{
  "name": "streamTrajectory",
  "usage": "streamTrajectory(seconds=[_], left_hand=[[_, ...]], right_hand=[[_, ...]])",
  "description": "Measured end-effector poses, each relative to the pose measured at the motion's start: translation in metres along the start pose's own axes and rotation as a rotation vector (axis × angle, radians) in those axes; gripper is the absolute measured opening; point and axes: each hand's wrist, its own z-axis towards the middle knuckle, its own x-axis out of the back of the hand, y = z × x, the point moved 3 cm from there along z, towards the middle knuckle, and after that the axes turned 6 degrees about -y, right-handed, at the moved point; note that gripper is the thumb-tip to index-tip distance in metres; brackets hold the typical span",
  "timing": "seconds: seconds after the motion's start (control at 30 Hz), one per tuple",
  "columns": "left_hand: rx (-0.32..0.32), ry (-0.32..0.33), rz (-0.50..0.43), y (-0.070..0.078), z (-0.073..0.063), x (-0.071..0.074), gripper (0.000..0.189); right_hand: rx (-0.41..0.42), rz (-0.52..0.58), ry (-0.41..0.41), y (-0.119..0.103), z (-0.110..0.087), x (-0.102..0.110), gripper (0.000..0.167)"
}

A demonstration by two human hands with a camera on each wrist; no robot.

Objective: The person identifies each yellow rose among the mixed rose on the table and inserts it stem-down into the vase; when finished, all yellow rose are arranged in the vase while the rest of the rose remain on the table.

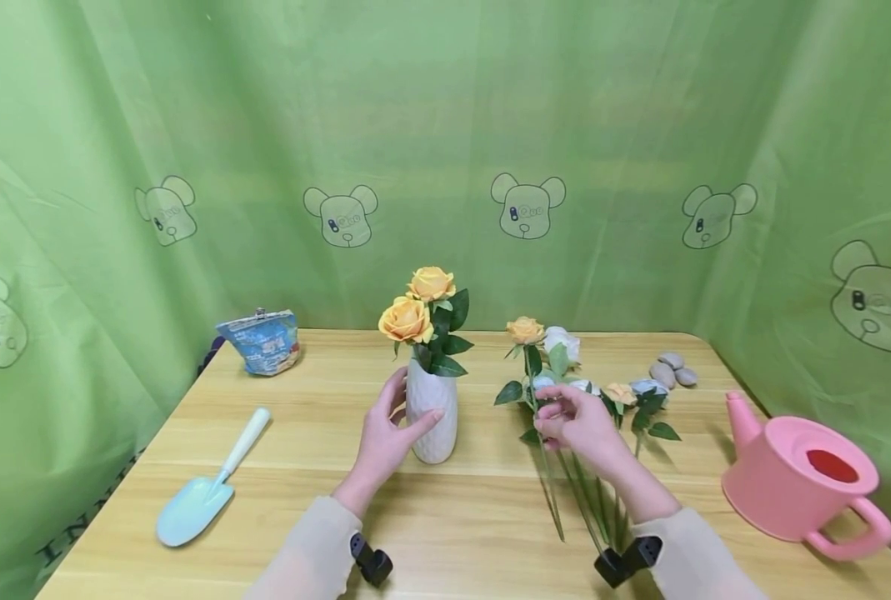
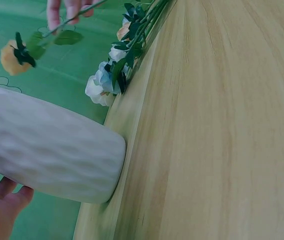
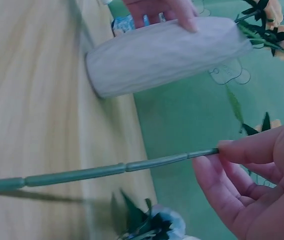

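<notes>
My left hand [image 1: 383, 435] grips the white textured vase [image 1: 434, 421], fingers behind it and thumb across its front. The vase stands upright on the table, holding two yellow-orange roses [image 1: 406, 320] with dark green leaves. Right of the vase, my right hand [image 1: 583, 427] pinches the green stem [image 3: 77, 175] of a single orange rose [image 1: 525, 330] between thumb and fingertips. In the right wrist view the stem's lower end reaches down close to the tabletop. Beneath and beside this hand lie several artificial flowers, among them a white rose [image 1: 563, 343] and a pale blue one [image 1: 648, 387].
A pink watering can [image 1: 783, 483] stands at the right edge. Several grey stones [image 1: 663, 372] lie at the back right. On the left are a light blue trowel [image 1: 196, 510] and a clipped blue bag [image 1: 267, 346]. Green curtains [image 1: 430, 125] enclose the wooden table [image 1: 302, 500].
</notes>
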Motion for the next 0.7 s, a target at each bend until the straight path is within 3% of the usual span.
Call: streamTrajectory(seconds=[0.37, 0.5, 0.7], left_hand=[[0.001, 0.0, 0.0, -0.001, 0.0, 0.0, 0.072], [0.007, 0.003, -0.004, -0.002, 0.0, 0.0, 0.072], [0.007, 0.001, -0.003, -0.002, 0.001, 0.0, 0.072]], right_hand=[[0.164, 0.14, 0.087, -0.042, 0.005, 0.001, 0.043], [0.255, 0.197, 0.118, -0.07, 0.006, 0.005, 0.041], [0.439, 0.382, 0.217, -0.116, 0.009, 0.013, 0.034]])
